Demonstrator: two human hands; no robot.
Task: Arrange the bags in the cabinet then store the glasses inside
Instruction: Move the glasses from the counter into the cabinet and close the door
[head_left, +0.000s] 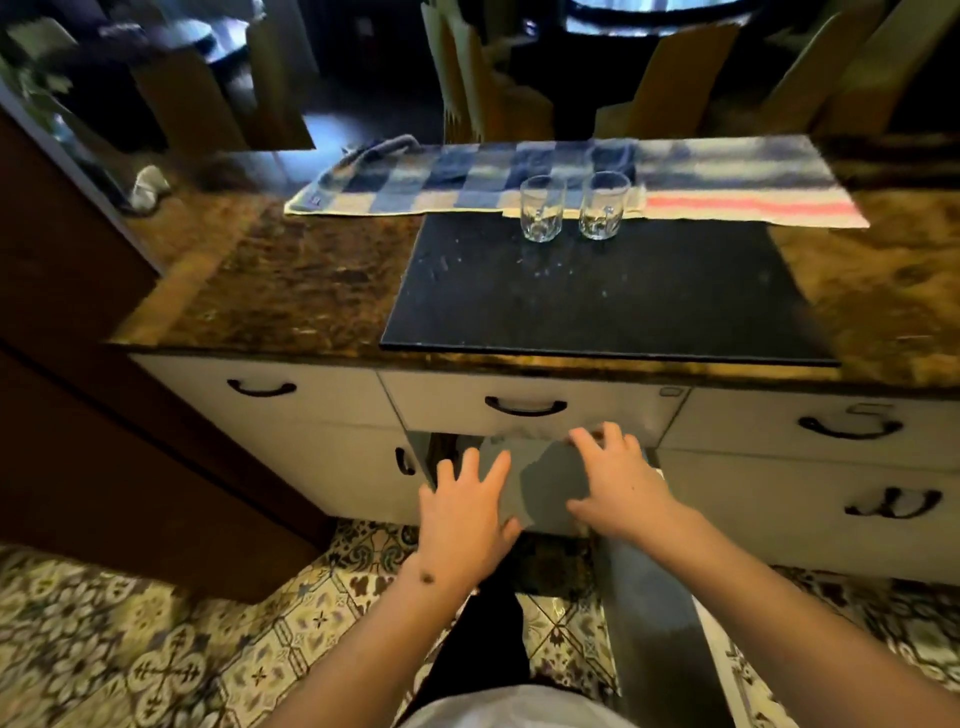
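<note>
Both hands are reaching into the open cabinet (441, 457) below the middle drawer (524, 408). The left hand (465, 519) is lying with its fingers spread and nearly straight against the left edge of a flat grey bag (545, 480), and the right hand (618, 478) is resting on the bag's right side, its fingers loosely bent over the far upper edge (whether they are really gripping that edge I cannot tell). The bag is standing in the cabinet opening, tilted toward the person, between the two hands. The cabinet door (649, 623) is hanging open on the right, running from the opening toward the near edge of the view.

Up on the brown marbled countertop (291, 280), two empty clear glasses (571, 207) are standing upright side by side, close together but apart, at the far edge of a black board (597, 296) where it is meeting a blue checked cloth (447, 176). A striped cloth (748, 192) is lying just right of the checked one. Patterned tiles (156, 649) are covering the floor.
</note>
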